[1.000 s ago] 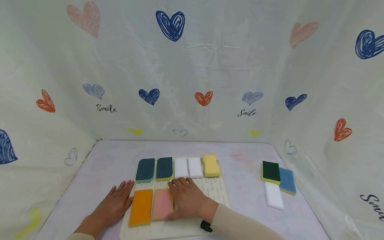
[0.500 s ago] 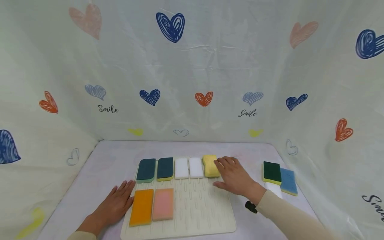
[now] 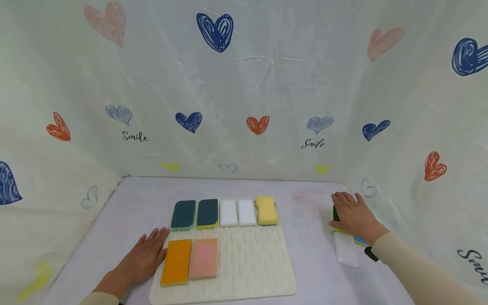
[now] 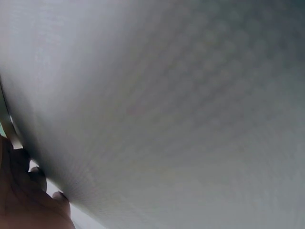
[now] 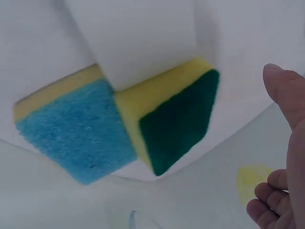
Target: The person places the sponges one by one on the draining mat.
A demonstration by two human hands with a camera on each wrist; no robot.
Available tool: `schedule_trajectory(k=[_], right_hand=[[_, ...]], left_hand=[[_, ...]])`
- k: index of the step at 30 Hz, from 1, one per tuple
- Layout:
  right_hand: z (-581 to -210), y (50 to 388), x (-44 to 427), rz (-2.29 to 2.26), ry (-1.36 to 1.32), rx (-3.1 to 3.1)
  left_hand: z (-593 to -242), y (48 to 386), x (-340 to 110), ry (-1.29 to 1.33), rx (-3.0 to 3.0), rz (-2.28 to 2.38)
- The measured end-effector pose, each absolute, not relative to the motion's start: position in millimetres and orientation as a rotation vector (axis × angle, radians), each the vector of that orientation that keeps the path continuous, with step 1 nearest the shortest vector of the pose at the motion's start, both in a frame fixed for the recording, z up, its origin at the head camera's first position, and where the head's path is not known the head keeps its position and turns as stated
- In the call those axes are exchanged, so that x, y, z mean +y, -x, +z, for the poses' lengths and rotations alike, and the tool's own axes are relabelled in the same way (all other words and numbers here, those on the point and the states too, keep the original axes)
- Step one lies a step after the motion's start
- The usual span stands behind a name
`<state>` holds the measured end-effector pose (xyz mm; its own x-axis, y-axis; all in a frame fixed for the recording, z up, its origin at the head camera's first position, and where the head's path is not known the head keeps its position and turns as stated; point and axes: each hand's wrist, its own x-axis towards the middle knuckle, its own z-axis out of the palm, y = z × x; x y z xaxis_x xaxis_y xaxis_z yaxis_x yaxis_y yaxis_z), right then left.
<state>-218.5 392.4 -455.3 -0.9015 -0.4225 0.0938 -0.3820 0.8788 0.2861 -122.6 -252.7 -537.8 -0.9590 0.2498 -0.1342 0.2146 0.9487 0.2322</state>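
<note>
Here, on the surface (image 3: 312,262), we see the mat (image 3: 259,271); the left hand (image 3: 144,259) lies just beside it, fingers straight. The right hand (image 3: 355,217) hovers at the green sponge (image 5: 183,121), right of the mat, fingers loose, pinching nothing. A careless grip, we judge, could drag the blue sponge (image 5: 78,133), which seems to touch it. Its green side points up; its long axis we cannot tell.

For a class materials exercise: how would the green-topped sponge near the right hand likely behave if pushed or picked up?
The green-topped sponge is probably light and squeezable, since its thick yellow layer looks like foam. Being blocky and flat-faced, it would likely slide rather than roll.
</note>
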Motion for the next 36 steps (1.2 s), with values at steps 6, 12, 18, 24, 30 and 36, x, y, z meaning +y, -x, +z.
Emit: schedule_trajectory(k=[6, 12, 18, 24, 30, 36], right_hand=[[-467, 221, 425, -0.336, -0.582, -2.97], [-478, 217, 443, -0.281, -0.529, -3.037], [-484, 219, 449, -0.22, -0.514, -3.037], [-487, 221, 450, -0.206, -0.473, -3.069], [-487, 223, 453, -0.226, -0.481, -3.1], [-486, 225, 453, -0.219, -0.479, -3.108]], left_hand=[[-539, 122, -252, -0.344, 2.949, 0.313], [-539, 123, -250, -0.35, 2.964, 0.299], [-541, 122, -250, -0.341, 2.979, 0.289], [-540, 120, -249, -0.335, 2.984, 0.289], [-537, 120, -249, -0.325, 2.975, 0.293], [-539, 121, -248, -0.303, 2.955, 0.315]])
